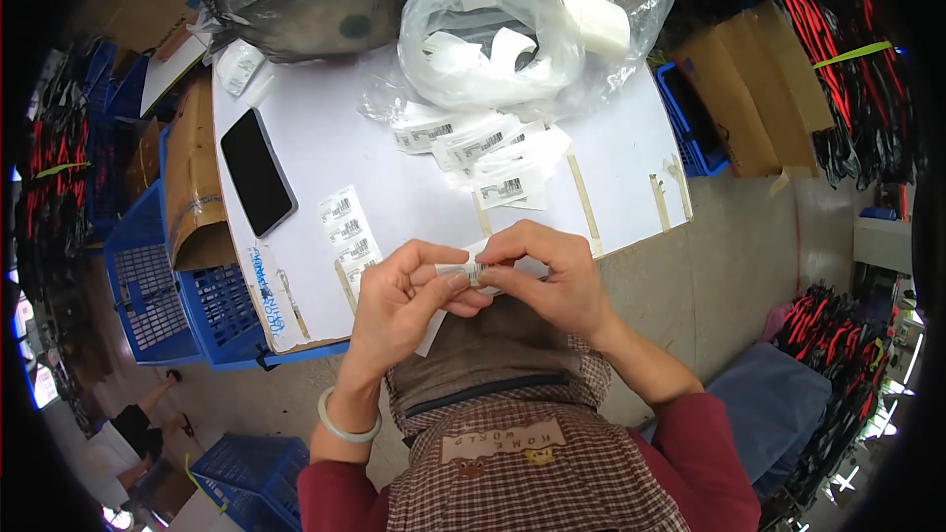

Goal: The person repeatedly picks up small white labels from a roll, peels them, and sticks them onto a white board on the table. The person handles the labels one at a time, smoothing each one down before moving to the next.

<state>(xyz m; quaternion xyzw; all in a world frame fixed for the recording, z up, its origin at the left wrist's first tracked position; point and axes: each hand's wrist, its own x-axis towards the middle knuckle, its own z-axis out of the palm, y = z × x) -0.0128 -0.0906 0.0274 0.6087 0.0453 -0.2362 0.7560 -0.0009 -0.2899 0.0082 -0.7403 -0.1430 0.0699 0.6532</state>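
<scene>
Close to the table's near edge, my left hand (406,300) and my right hand (554,278) meet with fingertips pinched on a small white barcode label (475,271). The fingers cover much of it. White paper (432,335) also hangs below my left hand. Left of the hands lies a strip of barcode labels (347,232) on the table. Beyond my fingers a loose pile of white barcode labels (498,166) spreads in front of an open clear plastic bag (419,64), which holds white paper scraps (458,51).
On the white tabletop (374,163) a dark phone (258,173) lies at left. A white roll (598,22) and a dark plastic bag (296,0) stand at the back. Cardboard boxes (197,177) and blue crates (148,281) flank the table. Another person (128,443) is at lower left.
</scene>
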